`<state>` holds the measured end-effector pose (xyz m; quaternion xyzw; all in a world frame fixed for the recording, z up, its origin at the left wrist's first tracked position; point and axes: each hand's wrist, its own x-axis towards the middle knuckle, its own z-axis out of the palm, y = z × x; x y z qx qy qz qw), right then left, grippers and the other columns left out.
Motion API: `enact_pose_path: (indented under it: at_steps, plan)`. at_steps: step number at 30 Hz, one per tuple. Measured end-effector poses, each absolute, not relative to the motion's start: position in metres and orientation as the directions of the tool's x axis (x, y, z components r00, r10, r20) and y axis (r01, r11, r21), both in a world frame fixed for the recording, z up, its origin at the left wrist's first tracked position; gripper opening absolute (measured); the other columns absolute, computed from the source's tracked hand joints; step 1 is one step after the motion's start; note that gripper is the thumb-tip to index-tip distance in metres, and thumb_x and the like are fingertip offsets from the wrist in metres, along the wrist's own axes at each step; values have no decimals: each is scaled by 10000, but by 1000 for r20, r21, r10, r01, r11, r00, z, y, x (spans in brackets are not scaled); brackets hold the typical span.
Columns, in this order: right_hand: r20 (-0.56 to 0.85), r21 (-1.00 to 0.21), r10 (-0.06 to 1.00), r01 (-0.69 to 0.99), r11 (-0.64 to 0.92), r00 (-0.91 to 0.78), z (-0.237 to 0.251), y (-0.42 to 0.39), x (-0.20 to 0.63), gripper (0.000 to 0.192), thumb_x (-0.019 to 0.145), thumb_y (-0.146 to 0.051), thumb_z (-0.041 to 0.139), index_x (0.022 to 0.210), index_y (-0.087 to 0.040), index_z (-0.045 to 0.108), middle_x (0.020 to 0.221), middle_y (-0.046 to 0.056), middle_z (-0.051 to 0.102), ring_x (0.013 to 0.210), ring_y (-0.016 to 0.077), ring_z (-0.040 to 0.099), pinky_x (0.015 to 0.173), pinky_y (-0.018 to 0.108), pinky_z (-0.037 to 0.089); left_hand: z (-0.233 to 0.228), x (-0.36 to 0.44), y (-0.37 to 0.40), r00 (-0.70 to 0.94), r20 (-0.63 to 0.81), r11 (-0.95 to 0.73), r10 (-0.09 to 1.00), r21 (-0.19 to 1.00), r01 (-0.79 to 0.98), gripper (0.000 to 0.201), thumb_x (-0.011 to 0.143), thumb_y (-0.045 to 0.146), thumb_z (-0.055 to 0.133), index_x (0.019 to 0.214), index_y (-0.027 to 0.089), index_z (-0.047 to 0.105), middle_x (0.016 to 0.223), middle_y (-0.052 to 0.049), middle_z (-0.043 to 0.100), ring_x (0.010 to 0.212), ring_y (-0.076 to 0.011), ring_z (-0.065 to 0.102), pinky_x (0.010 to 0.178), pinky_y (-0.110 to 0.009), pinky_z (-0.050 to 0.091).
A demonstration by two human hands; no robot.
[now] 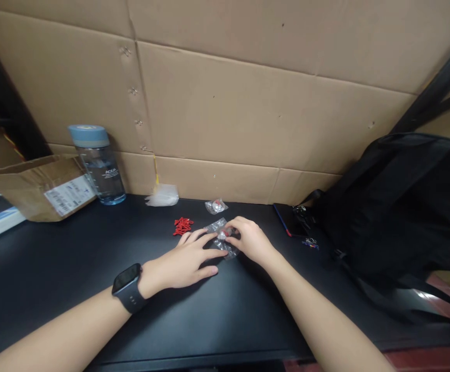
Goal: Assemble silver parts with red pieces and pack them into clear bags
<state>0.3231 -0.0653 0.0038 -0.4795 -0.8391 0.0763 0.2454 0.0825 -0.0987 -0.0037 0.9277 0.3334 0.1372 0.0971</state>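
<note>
Your two hands met over one small clear plastic bag (220,238) that lay on the black desk (93,248), in the middle and a little away from you. The bag lay between your hands, with its long axis running from the far left to the near right, so its far end pointed toward the cardboard wall (248,103). Your left hand (184,261) lay flat, fingers (209,254) stretched out and released, their tips pressing the near left edge of the bag to the desk. Your right hand (250,238) was curled over the right end of the bag, and its fingers (236,225) were pinching something small and red at the bag; whether that piece was inside or at the mouth of the bag, I could not tell. Both hands were touching the bag, and the right one was doing the finer work. I counted one heap of small red pieces (182,226) just beyond your left fingertips; the pieces were too small to count singly. A second clear bag (216,206) lay farther back, and one white crumpled bag (163,196) near the wall. There was also one water bottle (98,164), one brown carton (42,188), one black backpack (399,206) and one dark phone (289,221).
</note>
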Motion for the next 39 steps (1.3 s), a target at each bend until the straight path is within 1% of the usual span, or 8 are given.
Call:
enact_pose_path:
  at_steps: [10, 18, 20, 23, 25, 28, 33, 39]
  plan:
    - [366, -327, 880, 844, 425, -302, -1, -61, 318, 70, 867, -260, 720, 935, -268, 705, 948, 8, 654, 866, 167, 601, 653, 251, 392, 2, 80, -100, 768, 162, -773, 619, 300, 559, 446, 948, 446, 599, 1392, 456, 558, 1644, -23, 294, 1495, -398, 229, 1130, -656, 303]
    - [388, -467, 804, 656, 593, -450, 3, -57, 324, 269, 743, -320, 862, 945, -225, 711, 1004, 22, 673, 951, 184, 608, 881, 312, 453, 6, 76, -90, 740, 231, -766, 632, 330, 551, 264, 938, 241, 554, 1092, 362, 731, 1375, 7, 619, 1456, -316, 349, 1201, -580, 228]
    - [407, -479, 789, 628, 614, -461, 9, -57, 329, 170, 857, -362, 762, 911, -213, 700, 982, 29, 667, 941, 179, 610, 884, 313, 451, 5, 74, -86, 712, 265, -756, 650, 329, 566, 305, 895, 141, 518, 1065, 318, 701, 1278, -1, 666, 1407, -286, 417, 1193, -540, 251]
    - [423, -446, 790, 657, 608, -444, 15, -56, 338, 116, 968, -222, 591, 902, -204, 684, 972, 40, 661, 929, 171, 605, 877, 309, 449, 2, 74, -81, 644, 319, -719, 695, 323, 616, 328, 819, 67, 500, 1039, 268, 638, 1171, -24, 683, 1335, -279, 466, 1113, -488, 338]
    - [411, -414, 791, 680, 605, -454, 15, -55, 342, 105, 874, -127, 679, 935, -211, 691, 1021, 40, 659, 959, 180, 602, 888, 312, 450, -1, 75, -79, 618, 337, -703, 711, 308, 641, 265, 822, 100, 530, 1014, 256, 623, 1127, -35, 677, 1280, -282, 489, 1055, -464, 368]
    - [379, -414, 776, 658, 629, -504, 12, -54, 342, 276, 728, -105, 819, 951, -225, 709, 1043, 30, 658, 986, 193, 608, 904, 319, 456, -5, 79, -78, 597, 359, -693, 718, 294, 658, 160, 882, 233, 582, 1033, 256, 631, 1124, -48, 666, 1211, -278, 509, 1018, -447, 370]
    - [353, -432, 764, 630, 646, -540, 10, -54, 339, 73, 798, -188, 805, 819, -225, 745, 1011, 28, 675, 988, 192, 625, 924, 332, 454, -7, 81, -72, 575, 365, -678, 732, 305, 669, 159, 936, 388, 596, 961, 263, 691, 1120, -47, 676, 1168, -266, 510, 999, -436, 355]
    - [379, -455, 776, 628, 631, -505, 15, -57, 342, 77, 875, -206, 716, 798, -200, 711, 961, 34, 688, 926, 173, 638, 889, 310, 458, 0, 74, -66, 482, 386, -606, 787, 333, 723, 220, 954, 417, 557, 925, 254, 701, 1107, -45, 696, 1131, -262, 539, 948, -417, 363]
